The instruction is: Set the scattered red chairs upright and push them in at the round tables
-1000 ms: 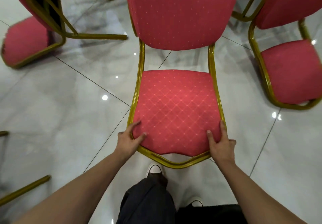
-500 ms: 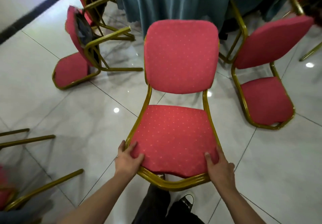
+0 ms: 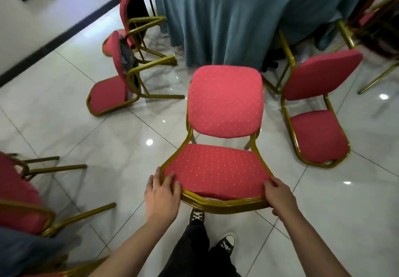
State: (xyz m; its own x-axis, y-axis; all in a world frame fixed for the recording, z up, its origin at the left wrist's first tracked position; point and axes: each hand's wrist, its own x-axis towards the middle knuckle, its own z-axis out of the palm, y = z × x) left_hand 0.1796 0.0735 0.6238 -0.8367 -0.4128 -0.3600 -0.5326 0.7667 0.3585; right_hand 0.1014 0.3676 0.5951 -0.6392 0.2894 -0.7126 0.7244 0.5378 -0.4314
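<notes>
My left hand [image 3: 162, 192] and right hand [image 3: 280, 197] gripped the front corners of the red chair's [image 3: 222, 125] seat, fingers curled over the gold frame. The chair faced me, its back near the round surface's [image 3: 226, 22] teal cloth. Toppled chairs [image 3: 108, 93] lay left; another chair [image 3: 317, 112] lay on its back to the right.

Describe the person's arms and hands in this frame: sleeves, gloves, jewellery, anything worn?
Both forearms are bare up to the frame edge: no sleeves in view. The left hand and right hand wear no gloves, and no rings, watch or bands show on the fingers or wrists. Lower down, the person wears dark trousers and black lace-up sneakers with white toe caps.
</notes>
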